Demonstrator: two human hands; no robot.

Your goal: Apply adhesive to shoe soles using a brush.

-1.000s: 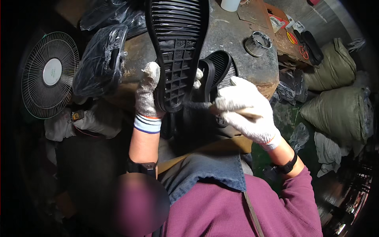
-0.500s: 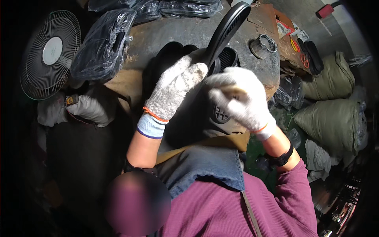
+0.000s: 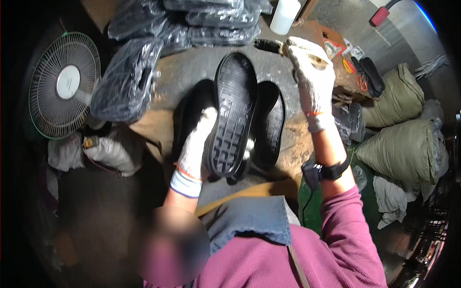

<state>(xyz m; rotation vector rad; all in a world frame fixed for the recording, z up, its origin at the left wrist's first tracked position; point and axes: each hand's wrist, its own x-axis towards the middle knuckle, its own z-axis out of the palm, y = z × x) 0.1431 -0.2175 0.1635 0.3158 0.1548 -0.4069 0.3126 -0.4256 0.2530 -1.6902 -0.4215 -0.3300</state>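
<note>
Sole [image 3: 234, 105] held by its near end in left hand [image 3: 195, 145] — right hand [image 3: 315, 79] grips brush [image 3: 269, 46]

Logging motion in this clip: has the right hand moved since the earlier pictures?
Yes: the right hand has moved up the picture, away from the person's body and closer to the white bottle.

It looks like a footwear workshop: black shoe soles [image 3: 235, 110] at the centre, a worn, stained worktable [image 3: 180, 68] toward twelve o'clock, plastic-wrapped bundles [image 3: 211, 19] piled at eleven, a brush [image 3: 268, 45] at one, bulging green sacks [image 3: 398, 144] at three, a caged fan [image 3: 68, 84] at ten.
</note>
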